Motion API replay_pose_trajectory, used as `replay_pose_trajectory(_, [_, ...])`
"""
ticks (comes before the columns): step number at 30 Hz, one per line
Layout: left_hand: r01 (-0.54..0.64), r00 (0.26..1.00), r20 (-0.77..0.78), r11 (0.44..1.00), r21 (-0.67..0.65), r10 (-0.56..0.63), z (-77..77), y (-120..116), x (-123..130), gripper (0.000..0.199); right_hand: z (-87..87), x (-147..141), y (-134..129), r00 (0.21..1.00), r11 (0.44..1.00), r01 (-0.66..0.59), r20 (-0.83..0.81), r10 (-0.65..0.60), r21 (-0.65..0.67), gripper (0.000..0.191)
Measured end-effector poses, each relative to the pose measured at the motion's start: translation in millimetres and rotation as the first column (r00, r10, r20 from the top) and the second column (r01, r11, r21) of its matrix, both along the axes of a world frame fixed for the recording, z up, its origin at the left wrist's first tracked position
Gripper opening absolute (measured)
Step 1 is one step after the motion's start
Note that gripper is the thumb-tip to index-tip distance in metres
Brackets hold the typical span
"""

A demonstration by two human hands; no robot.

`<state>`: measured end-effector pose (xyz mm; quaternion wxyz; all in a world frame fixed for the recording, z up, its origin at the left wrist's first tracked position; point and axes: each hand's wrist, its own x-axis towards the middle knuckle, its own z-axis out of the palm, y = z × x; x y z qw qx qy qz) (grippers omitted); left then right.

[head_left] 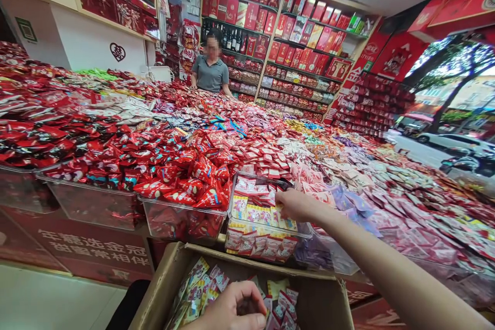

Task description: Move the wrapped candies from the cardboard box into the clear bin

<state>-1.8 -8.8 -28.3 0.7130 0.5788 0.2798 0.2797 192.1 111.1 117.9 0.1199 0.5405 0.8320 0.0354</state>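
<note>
Small yellow-and-white and pink packets (257,214) stand in rows in a clear plastic bin (266,229). At the bin's right side, my right hand (291,205) reaches in with its fingers bent down onto the packets; what they hold, if anything, is hidden. Below the bin is an open cardboard box (158,289) with loose packets (203,286) of the same kinds inside. Over the box, my left hand (235,307) has its fingers curled, thumb and fingertips close together, and what lies between them is too dark to make out.
Bins of red wrapped sweets (185,180) stand to the left, and pink and purple packets (356,206) to the right. Behind the broad candy display, a person in a grey shirt (211,72) stands before shelves of bottles and red boxes (247,15).
</note>
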Motion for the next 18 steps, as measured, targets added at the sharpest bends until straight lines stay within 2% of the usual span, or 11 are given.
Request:
replay_pose_trajectory(2, [0.027,0.999,-0.033,0.999,0.027,-0.026,3.9,-0.2,-1.3,0.023,-8.5,-1.6,-0.9,0.998,1.000,-0.006,0.066,0.007,-0.006,0.015])
replay_pose_trajectory(6, [0.090,0.992,-0.096,0.996,0.024,-0.087,9.0,-0.5,-1.1,0.016,-16.5,0.3,-5.8,0.996,1.000,0.000,0.095,-0.003,0.029,0.015])
replay_pose_trajectory(10, [0.141,0.976,-0.179,0.987,0.077,-0.125,3.3,-1.1,1.3,0.017,-22.0,1.4,-9.8,0.995,0.994,-0.024,0.100,0.014,0.103,0.020])
replay_pose_trajectory(18, [0.277,0.931,-0.302,0.937,0.211,-0.207,-7.5,-0.9,1.3,0.025,-23.4,7.8,-13.1,0.994,0.991,-0.104,0.034,0.102,0.081,0.021])
